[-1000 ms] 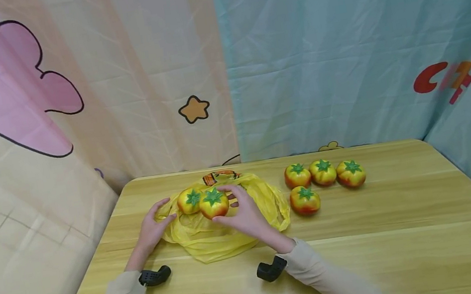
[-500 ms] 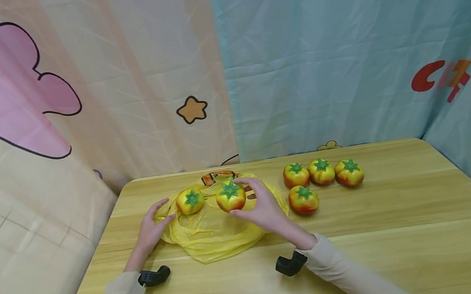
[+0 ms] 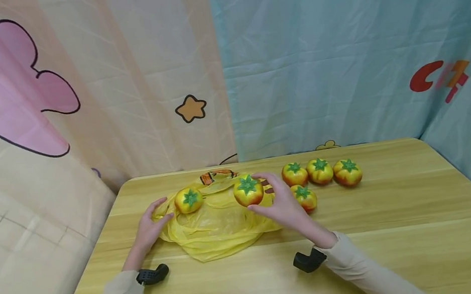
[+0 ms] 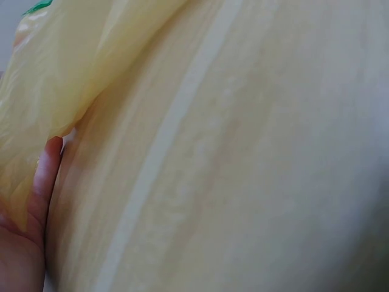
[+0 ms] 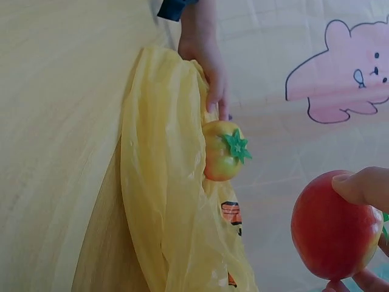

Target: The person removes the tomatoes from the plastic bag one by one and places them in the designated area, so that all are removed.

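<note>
My right hand holds a yellow-red tomato with a green star-shaped top, above the right part of a yellow plastic bag. Thumb and fingers grip its sides; its red underside faces the right wrist view, where the held tomato appears large. A second tomato sits at the bag's left side. My left hand is at the bag's left edge, thumb and fingers spread apart, near that tomato. In the left wrist view, the bag covers part of the left hand.
Right of the bag, several more tomatoes stand in a group on the wooden table. One of them is partly behind the right hand. Printed curtains hang behind the table's far edge.
My right hand has carried its tomato to the right, away from the tomato at the bag's left side and towards the group. The left hand has stayed at the bag's edge.
</note>
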`<state>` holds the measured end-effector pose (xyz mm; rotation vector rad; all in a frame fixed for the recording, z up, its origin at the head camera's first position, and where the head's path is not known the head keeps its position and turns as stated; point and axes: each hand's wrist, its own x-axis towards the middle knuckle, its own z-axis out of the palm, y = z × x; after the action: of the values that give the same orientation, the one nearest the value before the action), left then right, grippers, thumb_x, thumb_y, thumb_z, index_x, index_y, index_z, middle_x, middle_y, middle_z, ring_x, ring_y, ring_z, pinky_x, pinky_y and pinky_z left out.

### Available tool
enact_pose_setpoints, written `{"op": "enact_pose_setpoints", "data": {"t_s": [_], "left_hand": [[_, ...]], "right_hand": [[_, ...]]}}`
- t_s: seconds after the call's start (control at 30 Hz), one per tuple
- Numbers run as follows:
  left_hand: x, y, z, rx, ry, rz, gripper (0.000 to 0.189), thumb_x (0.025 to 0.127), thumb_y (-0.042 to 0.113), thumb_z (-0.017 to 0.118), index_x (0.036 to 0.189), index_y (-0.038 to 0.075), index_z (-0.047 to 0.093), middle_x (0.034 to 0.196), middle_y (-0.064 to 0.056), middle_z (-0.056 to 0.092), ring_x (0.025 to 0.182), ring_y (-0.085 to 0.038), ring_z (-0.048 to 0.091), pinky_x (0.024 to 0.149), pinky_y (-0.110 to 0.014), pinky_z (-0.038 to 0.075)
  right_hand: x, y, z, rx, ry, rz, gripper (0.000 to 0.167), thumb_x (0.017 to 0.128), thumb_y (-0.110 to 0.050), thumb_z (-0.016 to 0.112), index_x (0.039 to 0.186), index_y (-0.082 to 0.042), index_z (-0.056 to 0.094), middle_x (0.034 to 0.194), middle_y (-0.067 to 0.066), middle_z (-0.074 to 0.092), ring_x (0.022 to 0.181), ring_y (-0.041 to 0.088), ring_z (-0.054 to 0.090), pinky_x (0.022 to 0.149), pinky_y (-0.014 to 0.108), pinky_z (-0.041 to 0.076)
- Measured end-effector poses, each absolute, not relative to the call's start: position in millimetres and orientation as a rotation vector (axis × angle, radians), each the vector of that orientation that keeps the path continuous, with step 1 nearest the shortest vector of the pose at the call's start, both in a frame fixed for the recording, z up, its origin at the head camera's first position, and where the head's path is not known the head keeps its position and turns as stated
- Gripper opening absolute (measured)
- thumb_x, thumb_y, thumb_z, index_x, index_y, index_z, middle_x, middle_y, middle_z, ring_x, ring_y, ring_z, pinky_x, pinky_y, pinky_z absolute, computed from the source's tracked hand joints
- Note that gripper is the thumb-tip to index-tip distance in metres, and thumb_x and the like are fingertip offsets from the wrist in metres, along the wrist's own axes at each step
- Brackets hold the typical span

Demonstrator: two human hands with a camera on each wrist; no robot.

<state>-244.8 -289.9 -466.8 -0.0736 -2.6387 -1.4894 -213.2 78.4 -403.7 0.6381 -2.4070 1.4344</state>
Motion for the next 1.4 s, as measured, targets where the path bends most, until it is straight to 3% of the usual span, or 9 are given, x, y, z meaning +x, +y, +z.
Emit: {"op": "enact_pose_setpoints", "data": {"t_s": [0.77,1.23,1.4], "left_hand": [[-245,-290,-466,-0.046,-2.665,-1.478,0.058,0.092,0.020,0.063,0.144,0.006,0.041,0.154,-0.021,0.031,0.145,-0.041,0.019,0.117,-0.059,0.014],[-240,-284,-455,-0.059,-2.660,-1.515,0.058,0.093,0.016,0.063,0.144,0.000,0.039,0.153,-0.025,0.030,0.145,-0.042,0.017,0.117,-0.060,0.013],[-246,-290,-466,-0.075,-2.653,-1.478,0.057,0.092,0.020,0.064,0.142,0.004,0.041,0.152,-0.022,0.033,0.144,-0.041,0.020,0.117,-0.060,0.015]], "right_hand": [[-208,133,-408,0.602,-2.395,1.360,0.066,0.073,-0.012,0.084,0.130,-0.008,0.052,0.127,0.013,0.053,0.104,0.025,0.053,0.086,0.050,0.053],[-203,166,-409,0.477,-2.426,1.272,0.068,0.071,-0.011,0.085,0.130,-0.005,0.052,0.128,0.017,0.052,0.107,0.031,0.056,0.092,0.050,0.051],[-202,179,-407,0.437,-2.413,1.237,0.069,0.069,-0.010,0.086,0.130,-0.005,0.053,0.127,0.015,0.053,0.105,0.030,0.058,0.090,0.030,0.052]]}}
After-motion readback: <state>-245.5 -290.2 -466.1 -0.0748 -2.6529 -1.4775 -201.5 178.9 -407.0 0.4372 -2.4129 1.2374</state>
